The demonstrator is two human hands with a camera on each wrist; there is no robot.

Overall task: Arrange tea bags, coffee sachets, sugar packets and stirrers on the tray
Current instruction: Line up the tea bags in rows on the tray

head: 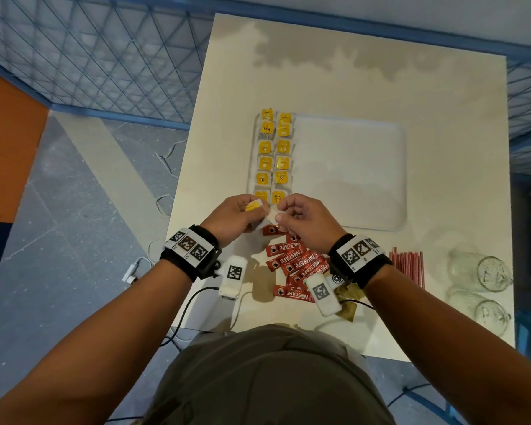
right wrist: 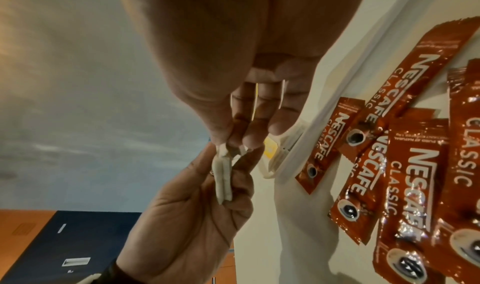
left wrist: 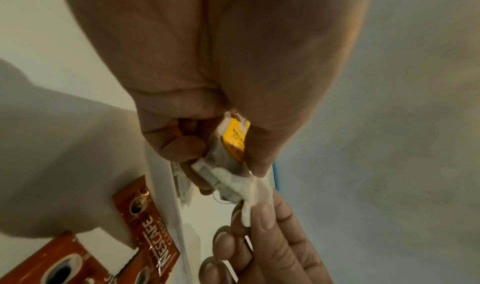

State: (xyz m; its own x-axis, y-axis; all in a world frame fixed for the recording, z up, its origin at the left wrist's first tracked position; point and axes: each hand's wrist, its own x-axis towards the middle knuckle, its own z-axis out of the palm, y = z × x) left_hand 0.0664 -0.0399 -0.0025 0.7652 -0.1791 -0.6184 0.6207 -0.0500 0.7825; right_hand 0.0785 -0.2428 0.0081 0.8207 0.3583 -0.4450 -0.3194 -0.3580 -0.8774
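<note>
Both hands' fingers (head: 278, 210) pinch one tea bag (head: 269, 216) above the tray (head: 350, 173)'s near left edge

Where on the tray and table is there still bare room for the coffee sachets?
The tray is bare right of the two columns of tea bags, across to its right rim. The far table beyond the tray is bare too. The near edge is crowded: coffee sachets, stirrers, glasses, and both hands.
</note>
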